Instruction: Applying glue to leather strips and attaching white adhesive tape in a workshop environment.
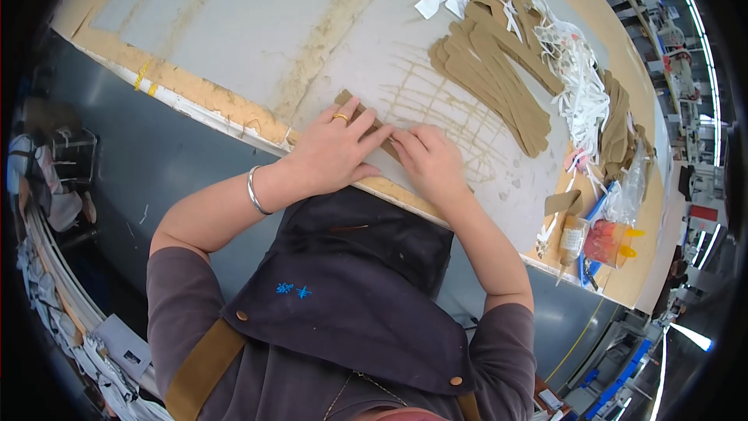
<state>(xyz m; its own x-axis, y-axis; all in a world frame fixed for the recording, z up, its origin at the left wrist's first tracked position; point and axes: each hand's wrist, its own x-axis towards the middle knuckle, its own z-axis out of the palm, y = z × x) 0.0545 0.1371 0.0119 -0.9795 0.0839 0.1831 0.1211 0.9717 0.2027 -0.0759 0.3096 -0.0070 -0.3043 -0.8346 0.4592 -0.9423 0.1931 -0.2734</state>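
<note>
A narrow brown fabric-like strip (388, 144) lies at a slant on the grey work surface near the table's front edge. My left hand (342, 146) lies over its upper part, fingers spread and pressing it down, with a ring on one finger. Close beside it, my right hand (429, 158) has thumb and fingertips pinched together at the strip's edge, touching the left index fingertip. Both hands cover much of the strip, and what exactly lies between the right fingertips is hidden. Right of the hands are dried glue-like lines (429, 93) on the surface.
A fanned stack of brown strips (497, 82) lies at the right, beside a heap of white ribbon-like strips (578, 88). Near the front right corner stand a bottle with a nozzle (572, 240) and an orange-red container (608, 242). The table's front edge (234, 114) runs before me.
</note>
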